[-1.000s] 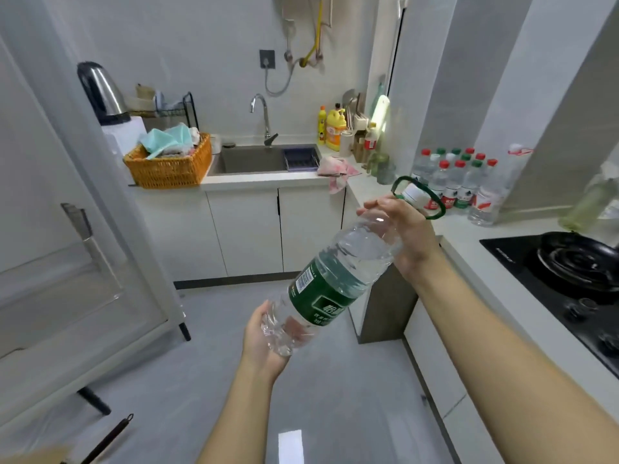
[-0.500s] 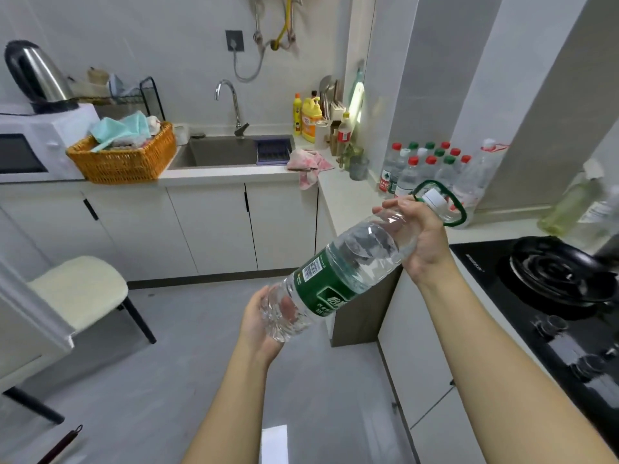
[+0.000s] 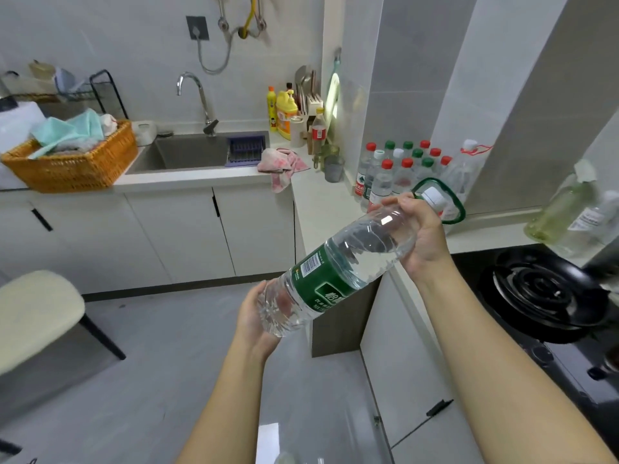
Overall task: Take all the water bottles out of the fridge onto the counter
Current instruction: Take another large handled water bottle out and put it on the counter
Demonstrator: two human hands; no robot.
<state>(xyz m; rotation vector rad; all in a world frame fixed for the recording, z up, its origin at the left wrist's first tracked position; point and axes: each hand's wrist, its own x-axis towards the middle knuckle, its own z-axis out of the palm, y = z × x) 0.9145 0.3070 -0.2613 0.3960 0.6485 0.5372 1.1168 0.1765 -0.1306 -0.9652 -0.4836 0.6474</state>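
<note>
Water bottle on its way from fridge to desk.
My left hand cups its base, fingers curled; my right hand has its fingers clamped round the neck. The fridge has slid from view and the small bottles are closer: set-down next, I reckon.

Orange woven basket holding a green cloth, grey metal sink beside it, curved silver tap above the sink, purple plastic rack at the sink's right end, crumpled pink cloth, yellow plastic soap bottle, cream padded chair, black round stove burner
</note>
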